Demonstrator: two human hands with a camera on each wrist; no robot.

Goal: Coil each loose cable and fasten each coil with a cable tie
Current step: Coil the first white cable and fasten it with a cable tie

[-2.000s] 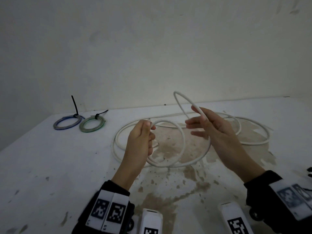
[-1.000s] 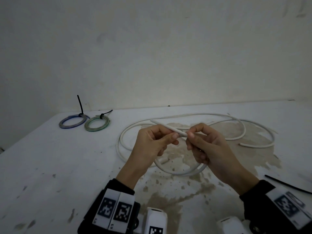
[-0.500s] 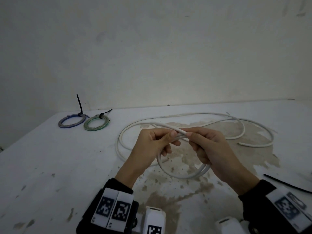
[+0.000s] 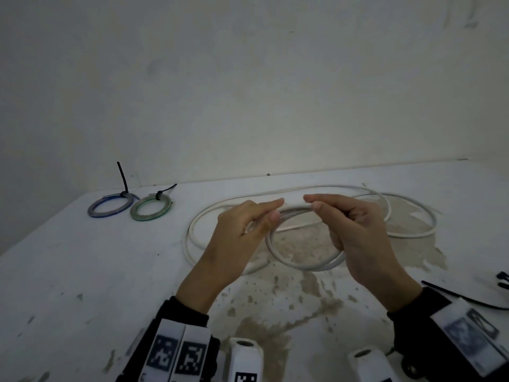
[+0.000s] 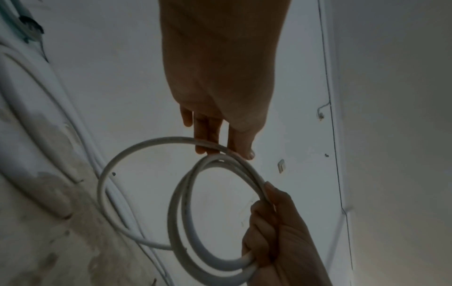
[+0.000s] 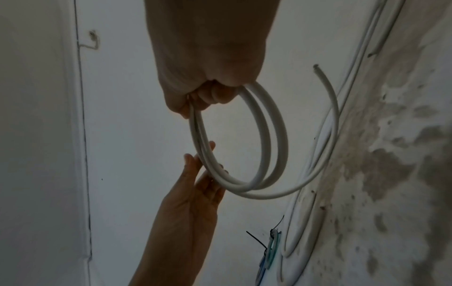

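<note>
A white cable [image 4: 407, 235] lies in wide loops on the stained table [image 4: 82, 271]. Part of it is wound into a small coil [image 4: 300, 264] of two or three turns, held just above the table. My right hand [image 4: 312, 203] grips the coil's top with curled fingers. In the right wrist view the right hand [image 6: 208, 98] clasps the coil [image 6: 274, 135], and a free cable end [image 6: 318, 68] curves up beside it. My left hand [image 4: 276, 209] is just left of it. Its straight fingers [image 6: 198, 156] rest against the coil's side without gripping.
A blue coil [image 4: 110, 208] and a green coil [image 4: 150, 209], each bound with a black tie, lie at the far left. A loose black cable tie [image 4: 462, 296] lies near my right wrist. The wall stands right behind the table.
My left hand has let go of its pinch on the cable and straightened its fingers. The hands have drawn slightly apart, and the right hand keeps hold of the coil.
</note>
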